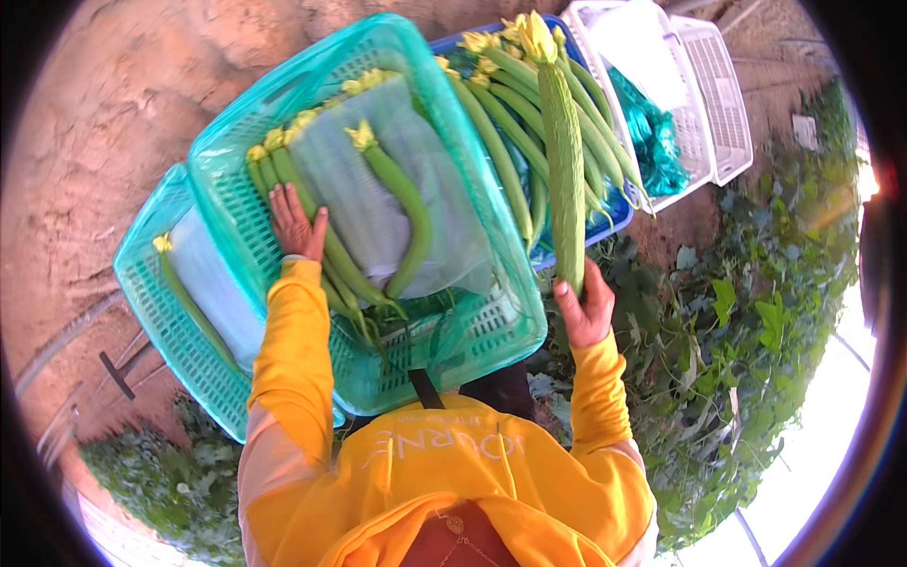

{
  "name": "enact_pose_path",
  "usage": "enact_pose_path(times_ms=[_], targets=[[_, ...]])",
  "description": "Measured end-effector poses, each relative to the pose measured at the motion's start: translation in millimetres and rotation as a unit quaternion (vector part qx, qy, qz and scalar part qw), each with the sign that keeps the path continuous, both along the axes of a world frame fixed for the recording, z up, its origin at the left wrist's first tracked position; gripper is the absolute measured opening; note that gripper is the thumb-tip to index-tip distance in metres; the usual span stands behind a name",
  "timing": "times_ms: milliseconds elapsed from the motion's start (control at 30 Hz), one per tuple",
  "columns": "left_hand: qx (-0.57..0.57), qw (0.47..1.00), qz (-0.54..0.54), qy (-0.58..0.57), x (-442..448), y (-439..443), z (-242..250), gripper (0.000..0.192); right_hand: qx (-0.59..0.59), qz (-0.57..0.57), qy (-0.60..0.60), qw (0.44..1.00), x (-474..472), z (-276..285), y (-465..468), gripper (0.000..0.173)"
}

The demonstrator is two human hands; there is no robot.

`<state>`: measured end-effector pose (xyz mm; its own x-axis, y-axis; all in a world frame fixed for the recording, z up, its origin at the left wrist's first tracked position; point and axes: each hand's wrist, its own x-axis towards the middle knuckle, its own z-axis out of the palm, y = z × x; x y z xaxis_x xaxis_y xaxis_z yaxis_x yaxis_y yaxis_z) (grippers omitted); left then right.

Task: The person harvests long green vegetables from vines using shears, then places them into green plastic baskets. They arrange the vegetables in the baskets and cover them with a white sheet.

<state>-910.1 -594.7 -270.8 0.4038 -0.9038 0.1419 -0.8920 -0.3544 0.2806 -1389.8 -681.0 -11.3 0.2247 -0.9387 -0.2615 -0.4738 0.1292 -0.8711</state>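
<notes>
A long green loofah gourd (565, 170) with a yellow flower at its far end stands out from my right hand (587, 305), which grips it near the stem end. My left hand (296, 223) rests, fingers extended, on several gourds (340, 262) lying along the left side of a basket lined with green film (443, 135). In that basket a curved gourd (414, 205) lies on a pale translucent sheet (340, 170), with more yellow flowers showing at its far edge. Right of it, a blue crate (620, 221) holds a heap of flowered gourds (517, 120).
Another film-lined basket (152, 283) with a gourd (191, 305) and a pale sheet stands at the left. White crates (698, 142) stand at the upper right, one holding crumpled green film (648, 142). Leafy vines (737, 305) grow at the right; bare soil (127, 106) lies at the upper left.
</notes>
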Motion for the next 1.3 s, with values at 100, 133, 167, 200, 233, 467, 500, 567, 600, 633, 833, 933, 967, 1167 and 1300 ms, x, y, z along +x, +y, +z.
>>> enact_pose_path(times_ms=[100,133,167,200,233,467,500,567,600,633,833,933,967,1167,1300], targets=[[-0.014,0.998,0.028,0.056,-7.8,-1.1,8.7,0.085,-0.066,0.131,0.013,0.989,59.3,5.9,18.2,0.047],[-0.013,0.997,0.040,0.066,-10.2,-2.1,11.1,0.083,-0.067,0.124,-0.013,0.990,86.6,-7.0,29.1,0.049],[-0.012,0.996,0.053,0.073,-10.2,-0.7,13.6,0.081,-0.061,0.152,0.006,0.986,112.7,-19.3,35.7,0.050],[-0.004,0.994,0.057,0.092,-13.0,-2.1,17.4,0.079,-0.039,0.150,0.004,0.988,136.4,-41.8,47.4,0.050],[-0.010,0.993,0.058,0.098,-12.8,-1.6,18.6,0.079,-0.017,0.138,-0.020,0.990,163.7,-60.3,55.1,0.045],[-0.038,0.986,0.072,0.146,-11.5,-1.9,26.1,0.072,-0.004,0.103,-0.028,0.994,273.1,-175.4,74.9,0.056],[-0.040,0.985,0.077,0.151,-12.1,-1.8,25.8,0.072,-0.007,0.107,-0.010,0.994,278.9,-180.7,72.9,0.058],[-0.045,0.983,0.081,0.160,-13.0,-3.3,26.8,0.072,-0.041,0.118,0.028,0.992,287.4,-186.9,76.4,0.062],[-0.039,0.984,0.080,0.155,-14.5,-5.0,26.5,0.071,-0.071,0.125,0.051,0.988,287.1,-190.3,79.5,0.064],[-0.038,0.987,0.076,0.140,-12.1,-2.5,23.4,0.071,-0.102,0.132,0.073,0.983,287.7,-186.2,79.0,0.065],[0.003,0.995,0.101,0.015,-35.2,-17.8,28.3,0.074,-0.067,0.189,0.149,0.968,283.6,-192.6,72.8,0.067],[0.070,0.997,0.019,-0.025,-51.7,-20.0,21.7,0.078,-0.050,0.208,0.149,0.965,281.6,-191.9,72.6,0.063],[0.047,0.998,0.024,-0.021,-47.9,-21.2,7.9,0.080,-0.062,0.218,0.158,0.961,277.0,-189.7,68.1,0.059],[0.053,0.998,0.034,-0.019,-44.9,-16.7,10.1,0.078,-0.064,0.192,-0.109,0.973,157.3,-12.4,-44.1,0.028],[0.059,0.997,0.036,-0.017,-45.3,-14.6,16.6,0.079,-0.195,-0.030,0.035,0.980,28.1,-69.0,-162.1,0.019]])
